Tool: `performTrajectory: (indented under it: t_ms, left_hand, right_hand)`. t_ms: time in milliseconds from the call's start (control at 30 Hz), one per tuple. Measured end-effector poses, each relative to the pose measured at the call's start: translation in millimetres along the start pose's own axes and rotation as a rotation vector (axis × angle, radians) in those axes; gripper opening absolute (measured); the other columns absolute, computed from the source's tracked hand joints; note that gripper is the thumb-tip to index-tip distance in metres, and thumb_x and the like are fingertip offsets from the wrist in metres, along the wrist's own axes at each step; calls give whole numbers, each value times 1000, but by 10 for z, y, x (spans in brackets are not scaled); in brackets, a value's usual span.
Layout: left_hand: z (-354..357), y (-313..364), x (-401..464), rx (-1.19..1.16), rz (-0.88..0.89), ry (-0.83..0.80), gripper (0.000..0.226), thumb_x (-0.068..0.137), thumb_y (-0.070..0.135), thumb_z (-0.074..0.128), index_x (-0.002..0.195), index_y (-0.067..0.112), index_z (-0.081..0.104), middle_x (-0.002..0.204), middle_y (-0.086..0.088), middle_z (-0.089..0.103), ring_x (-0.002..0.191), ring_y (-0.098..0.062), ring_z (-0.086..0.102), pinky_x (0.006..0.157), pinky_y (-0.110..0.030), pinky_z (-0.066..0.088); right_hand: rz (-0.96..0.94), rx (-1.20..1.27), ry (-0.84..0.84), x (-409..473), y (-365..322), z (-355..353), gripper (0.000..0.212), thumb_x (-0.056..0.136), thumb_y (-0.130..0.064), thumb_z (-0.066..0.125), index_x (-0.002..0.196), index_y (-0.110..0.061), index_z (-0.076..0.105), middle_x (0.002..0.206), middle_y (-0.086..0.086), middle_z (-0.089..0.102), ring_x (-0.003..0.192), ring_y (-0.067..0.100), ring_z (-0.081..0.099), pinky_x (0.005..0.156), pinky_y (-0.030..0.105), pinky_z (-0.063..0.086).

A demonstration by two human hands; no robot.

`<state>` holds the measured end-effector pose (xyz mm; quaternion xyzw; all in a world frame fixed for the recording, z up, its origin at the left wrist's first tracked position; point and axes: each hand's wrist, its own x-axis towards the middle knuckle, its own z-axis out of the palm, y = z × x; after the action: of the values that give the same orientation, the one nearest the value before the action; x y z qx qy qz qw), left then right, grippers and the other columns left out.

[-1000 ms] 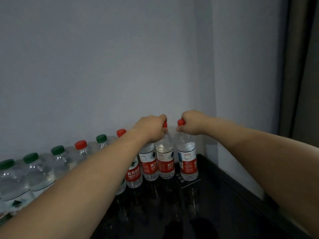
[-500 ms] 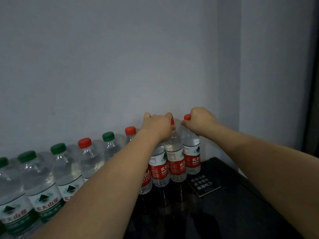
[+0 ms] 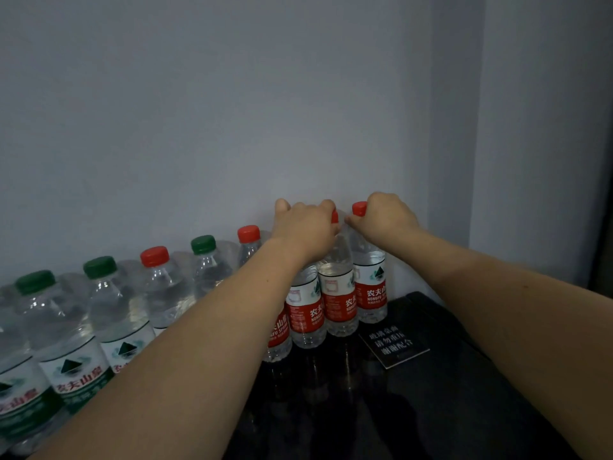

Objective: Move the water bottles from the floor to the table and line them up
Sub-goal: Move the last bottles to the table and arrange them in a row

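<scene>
Two hands (image 3: 306, 229) (image 3: 384, 215) grip bottles (image 3: 370, 287); sign (image 3: 394, 343) beside.

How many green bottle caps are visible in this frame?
3: the leftmost green cap, the second green cap, the third green cap, all in the row along the wall. Others may be hidden past the left edge.

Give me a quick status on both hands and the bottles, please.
Left hand and right hand each grip a red-capped bottle top. Bottle row upright along wall. Black sign lies just in front.

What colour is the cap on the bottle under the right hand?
Red. The cap shows beside the right hand in the head view.
</scene>
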<state>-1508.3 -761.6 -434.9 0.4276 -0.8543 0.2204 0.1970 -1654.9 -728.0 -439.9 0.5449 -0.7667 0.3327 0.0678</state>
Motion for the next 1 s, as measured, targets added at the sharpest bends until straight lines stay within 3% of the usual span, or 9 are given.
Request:
performTrajectory:
  t_ms: [233, 333, 400, 500, 633, 800, 1000]
  left_hand:
    - [-67, -63, -117, -122, -7, 32, 47, 100, 41, 38, 143, 21, 41, 134, -6, 54, 121, -28, 45, 97, -45, 29]
    - [-136, -214, -235, 46, -72, 132, 39, 99, 37, 40, 127, 15, 54, 123, -9, 55, 112, -29, 45, 91, -43, 32]
    - [-181, -285, -294, 184, -128, 88, 38, 100, 42, 37, 115, 16, 60, 113, -8, 60, 106, -28, 47, 89, -43, 30]
    - [-230, -286, -302, 182, -172, 4, 36, 102, 44, 36, 106, 20, 62, 99, -6, 69, 103, -28, 49, 87, -44, 26]
    - [-255, -268, -263, 145, -202, -36, 27, 102, 37, 39, 106, 23, 61, 98, -6, 68, 102, -28, 46, 80, -42, 21]
    - [-289, -251, -251, 107, -207, -92, 24, 102, 31, 38, 108, 25, 60, 103, -7, 67, 104, -27, 44, 79, -42, 19]
    - [-439, -218, -498, -1, -184, 45, 38, 102, 37, 35, 127, 13, 54, 124, -9, 59, 115, -28, 49, 98, -43, 33]
  right_hand:
    - [42, 92, -42, -78, 22, -15, 42, 87, -52, 63, 85, -14, 48, 84, 6, 55, 77, 25, 55, 64, 32, 41]
    - [20, 170, 18, -204, 20, -15, 48, 90, -54, 57, 105, -9, 52, 101, 11, 62, 88, 29, 59, 69, 34, 45]
    - [-66, 136, 65, -312, -2, -15, 55, 93, -52, 53, 126, -9, 44, 114, 13, 62, 99, 31, 60, 73, 36, 48]
    - [-240, 59, 108, -460, -80, -10, 56, 98, -45, 46, 144, -16, 30, 126, 13, 55, 107, 32, 58, 82, 43, 51]
    - [-355, -8, 69, -575, -170, 43, 52, 100, -36, 44, 146, -21, 27, 128, 12, 49, 106, 30, 54, 81, 42, 51]
    - [-326, 28, 18, -683, -189, 77, 49, 98, -30, 48, 142, -20, 31, 125, 11, 54, 110, 31, 53, 94, 45, 46]
    - [-356, 118, 30, -926, -208, -65, 56, 95, -30, 52, 145, -17, 29, 138, 11, 46, 126, 30, 45, 105, 47, 39]
